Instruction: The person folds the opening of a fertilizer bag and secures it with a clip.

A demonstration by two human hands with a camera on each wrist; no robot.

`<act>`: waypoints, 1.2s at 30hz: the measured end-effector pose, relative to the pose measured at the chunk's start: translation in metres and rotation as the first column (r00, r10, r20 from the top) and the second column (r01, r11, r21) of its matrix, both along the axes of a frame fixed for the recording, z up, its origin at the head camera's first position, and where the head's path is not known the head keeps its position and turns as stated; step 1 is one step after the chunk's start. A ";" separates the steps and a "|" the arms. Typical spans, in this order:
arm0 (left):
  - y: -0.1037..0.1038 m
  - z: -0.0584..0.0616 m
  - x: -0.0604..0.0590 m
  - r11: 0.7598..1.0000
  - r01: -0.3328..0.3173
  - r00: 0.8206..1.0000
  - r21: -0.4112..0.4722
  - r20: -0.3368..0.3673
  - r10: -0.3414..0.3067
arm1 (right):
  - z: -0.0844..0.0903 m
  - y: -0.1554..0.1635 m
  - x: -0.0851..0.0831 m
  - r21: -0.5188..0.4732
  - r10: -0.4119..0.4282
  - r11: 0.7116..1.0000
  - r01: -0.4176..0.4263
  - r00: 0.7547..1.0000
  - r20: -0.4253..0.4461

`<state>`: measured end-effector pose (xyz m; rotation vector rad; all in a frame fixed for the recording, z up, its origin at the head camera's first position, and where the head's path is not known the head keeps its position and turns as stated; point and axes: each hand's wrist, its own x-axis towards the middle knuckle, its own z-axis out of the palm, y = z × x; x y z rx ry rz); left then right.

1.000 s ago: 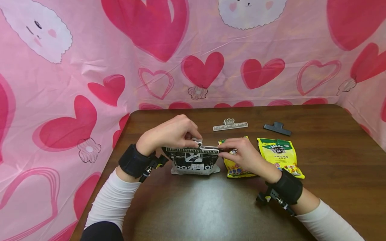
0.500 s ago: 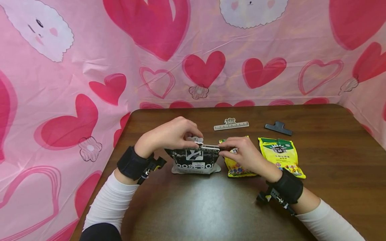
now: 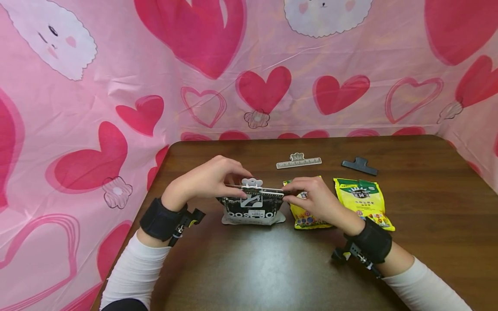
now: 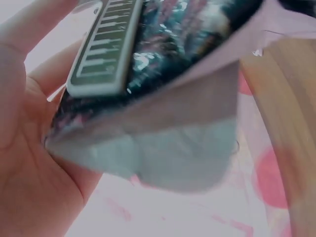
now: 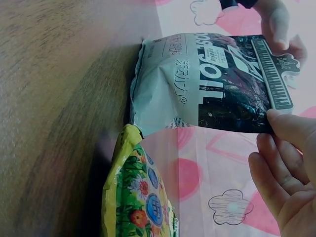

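Note:
A black and white snack bag [image 3: 253,211] stands on the brown table [image 3: 272,268]. A white clip with ruler marks [image 3: 258,190] sits across the bag's top edge, its tab pointing up. My left hand [image 3: 232,181] pinches the left end of the bag's top, just behind the clip. My right hand [image 3: 291,194] pinches the right end of that top edge. The left wrist view shows the clip [image 4: 101,47] on the bag [image 4: 182,34] beside my palm [image 4: 24,148]. The right wrist view shows the bag [image 5: 202,84], the clip [image 5: 274,81] and my right fingertips [image 5: 289,131] at its corner.
A yellow snack bag [image 3: 307,220] lies partly under my right hand, and a second yellow bag with a green top [image 3: 363,201] lies to its right. Behind them lie another white ruler clip [image 3: 298,161] and a black clip [image 3: 359,166]. Pink heart cloth surrounds the table.
My left hand has slid left off the clip's tab to the bag's left end, so the tab now shows. The right hand and the bag have stayed put.

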<state>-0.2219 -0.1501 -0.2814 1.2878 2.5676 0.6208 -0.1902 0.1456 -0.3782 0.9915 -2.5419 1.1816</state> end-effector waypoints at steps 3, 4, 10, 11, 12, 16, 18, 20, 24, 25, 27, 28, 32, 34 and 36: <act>-0.009 -0.004 0.004 0.999 -0.035 0.999 0.016 -0.028 0.035 | 0.000 0.000 0.001 0.002 0.001 1.000 -0.001 1.000 0.001; -0.012 -0.006 0.005 0.999 -0.046 0.998 0.027 -0.035 0.047 | 0.001 0.000 0.001 0.004 0.002 1.000 -0.002 1.000 0.001; -0.030 -0.017 0.012 0.990 -0.093 0.992 0.105 -0.077 0.102 | 0.001 0.001 0.002 0.012 -0.004 1.000 0.004 1.000 0.011; -0.032 -0.019 0.013 0.988 -0.103 0.991 0.117 -0.079 0.112 | 0.001 0.001 0.002 0.011 -0.005 1.000 0.005 1.000 0.014; -0.034 -0.020 0.014 0.984 -0.118 0.990 0.130 -0.067 0.127 | 0.001 0.001 0.002 0.010 -0.007 1.000 0.007 1.000 0.017; -0.043 -0.025 0.018 0.969 -0.171 0.983 0.176 -0.036 0.179 | 0.000 0.001 0.002 0.005 -0.009 1.000 0.009 1.000 0.025; -0.045 -0.027 0.019 0.962 -0.193 0.979 0.193 -0.020 0.201 | 0.001 0.000 0.002 0.011 -0.013 1.000 0.012 1.000 0.026; -0.048 -0.028 0.020 0.957 -0.204 0.977 0.207 -0.015 0.211 | 0.001 0.000 0.002 0.019 -0.014 1.000 0.013 1.000 0.025; -0.051 -0.030 0.020 0.951 -0.201 0.976 0.234 -0.039 0.215 | 0.003 -0.003 0.001 0.035 0.000 0.999 -0.001 1.000 0.031; -0.052 -0.031 0.020 0.950 -0.196 0.975 0.242 -0.052 0.214 | 0.004 -0.004 0.000 0.040 0.004 0.999 -0.005 1.000 0.030; -0.054 -0.032 0.018 0.948 -0.187 0.974 0.256 -0.078 0.213 | 0.004 -0.006 -0.002 0.051 0.012 0.999 -0.014 1.000 0.024; -0.055 -0.033 0.017 0.947 -0.186 0.973 0.261 -0.087 0.215 | 0.004 -0.008 -0.003 0.056 0.016 0.998 -0.017 1.000 0.017; -0.062 -0.038 0.013 0.937 -0.219 0.963 0.274 -0.092 0.252 | 0.004 -0.015 -0.009 0.065 0.023 0.998 -0.023 1.000 0.007; -0.066 -0.042 0.010 0.927 -0.254 0.955 0.276 -0.079 0.285 | 0.005 -0.020 -0.014 0.067 0.022 0.997 -0.023 1.000 0.021; -0.071 -0.046 0.007 0.915 -0.292 0.947 0.279 -0.053 0.318 | 0.005 -0.026 -0.019 0.074 0.018 0.997 -0.022 0.999 0.049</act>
